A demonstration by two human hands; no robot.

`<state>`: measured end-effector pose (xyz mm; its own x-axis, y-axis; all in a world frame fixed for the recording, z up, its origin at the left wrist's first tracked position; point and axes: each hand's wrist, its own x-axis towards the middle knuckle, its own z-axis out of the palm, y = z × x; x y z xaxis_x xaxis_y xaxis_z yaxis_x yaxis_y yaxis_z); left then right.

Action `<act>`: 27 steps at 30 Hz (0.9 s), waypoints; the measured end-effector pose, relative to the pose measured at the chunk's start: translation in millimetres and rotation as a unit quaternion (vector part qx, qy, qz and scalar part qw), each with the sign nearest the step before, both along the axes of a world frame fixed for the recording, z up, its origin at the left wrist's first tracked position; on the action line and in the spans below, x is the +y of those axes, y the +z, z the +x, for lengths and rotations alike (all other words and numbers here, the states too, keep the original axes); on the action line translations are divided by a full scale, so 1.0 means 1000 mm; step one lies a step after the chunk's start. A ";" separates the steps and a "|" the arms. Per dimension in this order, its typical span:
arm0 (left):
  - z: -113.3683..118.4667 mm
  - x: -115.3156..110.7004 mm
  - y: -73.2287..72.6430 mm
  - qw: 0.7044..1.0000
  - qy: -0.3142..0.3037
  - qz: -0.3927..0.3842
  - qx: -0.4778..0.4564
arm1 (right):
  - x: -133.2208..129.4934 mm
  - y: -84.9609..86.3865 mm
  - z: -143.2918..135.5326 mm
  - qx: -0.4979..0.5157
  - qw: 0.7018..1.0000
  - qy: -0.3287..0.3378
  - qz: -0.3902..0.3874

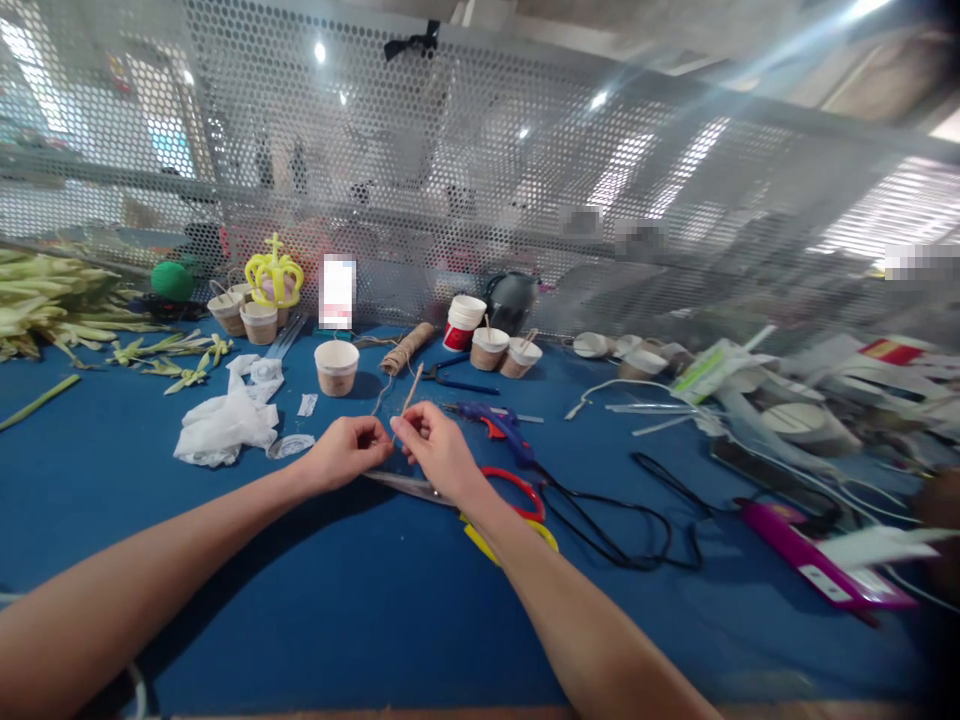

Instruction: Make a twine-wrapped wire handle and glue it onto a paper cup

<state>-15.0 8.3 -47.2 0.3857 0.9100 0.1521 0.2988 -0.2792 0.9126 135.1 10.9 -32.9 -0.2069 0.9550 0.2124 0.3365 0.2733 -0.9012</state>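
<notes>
Over the middle of the blue table, my left hand (352, 446) and my right hand (433, 444) meet with their fingertips close together. A thin light-brown stick (412, 390) rises at a slant from my right hand's pinch. Thin twine (379, 398) runs down to my left fingers, which are closed on it; the exact grip is partly hidden. Behind the hands lies a twine roll (409, 348). Scissors with red and yellow handles (517, 492) lie partly under my right forearm, and a blue glue gun (495, 418) rests just beyond it.
A paper cup (337, 372) stands behind my left hand, near crumpled white lace (229, 425). Pliers (461, 382) and more cups (490, 350) are further back. A black cord (615, 555) and a purple power strip (810, 555) lie right. A perforated metal screen (480, 180) bounds the back.
</notes>
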 end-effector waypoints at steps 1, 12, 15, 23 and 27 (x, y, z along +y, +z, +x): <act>0.000 -0.001 0.001 1.000 0.000 0.005 0.006 | 0.002 0.002 0.002 0.034 0.999 -0.011 0.003; 0.002 -0.008 0.004 0.989 0.014 0.094 0.117 | 0.007 0.014 0.013 0.119 0.987 -0.078 0.075; 0.002 -0.009 0.004 0.990 0.007 0.083 0.114 | 0.006 0.013 0.012 0.108 0.988 -0.079 0.080; 0.003 -0.007 0.002 0.998 -0.026 -0.006 0.056 | 0.005 0.012 0.015 0.046 0.989 -0.092 0.108; 0.002 -0.007 0.002 0.998 -0.024 -0.009 0.056 | 0.005 0.011 0.015 0.020 0.988 -0.105 0.113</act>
<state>-12.8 1.5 -45.5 0.4432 0.8918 0.0904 0.3851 -0.2805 0.8792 149.7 15.8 -21.8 0.0031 0.9034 0.4288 0.3716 0.3970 -0.8392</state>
